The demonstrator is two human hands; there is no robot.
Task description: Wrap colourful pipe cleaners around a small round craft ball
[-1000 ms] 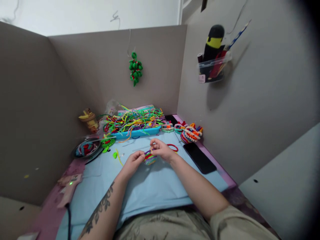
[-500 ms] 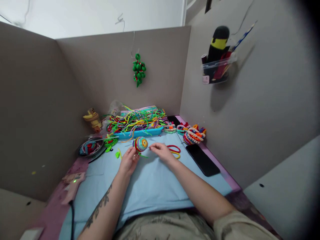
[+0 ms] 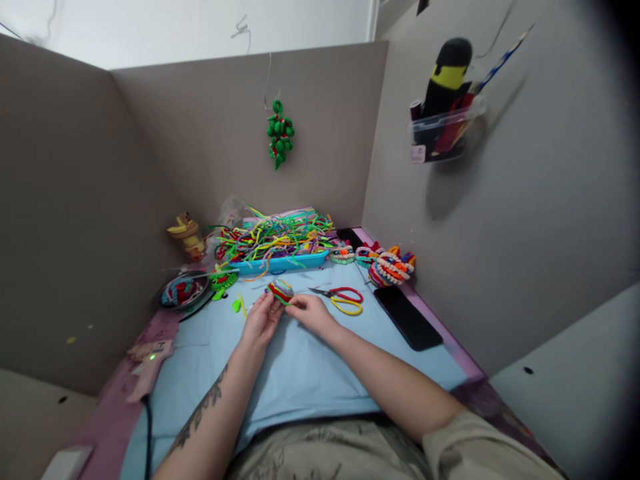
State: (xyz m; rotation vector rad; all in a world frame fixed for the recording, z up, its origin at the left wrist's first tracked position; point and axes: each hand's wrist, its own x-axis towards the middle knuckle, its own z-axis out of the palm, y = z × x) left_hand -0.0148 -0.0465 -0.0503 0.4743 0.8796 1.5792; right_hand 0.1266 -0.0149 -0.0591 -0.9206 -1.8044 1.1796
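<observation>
A striped ball of fuzzy, many-coloured strands is held over a pale blue cloth spread across a desk. Its side is cradled in the fingers of the left hand, while a green strand along its lower edge appears to be pinched in the fingertips of the right hand. By its look, the ball can be judged light, soft and hardly slippery — easily squashed or unwound if squeezed hard — and is best taken around its widest part, with loose ends pinned by a thumb.

Red-and-yellow-handled scissors are laid just beyond the right hand, blades pointed towards the ball; they could be knocked by a wide sweep of the wrist. A blue tray heaped with tangled strands is set behind. On the right, a dark phone is placed below a cluster of finished-looking woven pieces; on the left, a pink corded tool is seen, its green light lit — well apart from both hands.
</observation>
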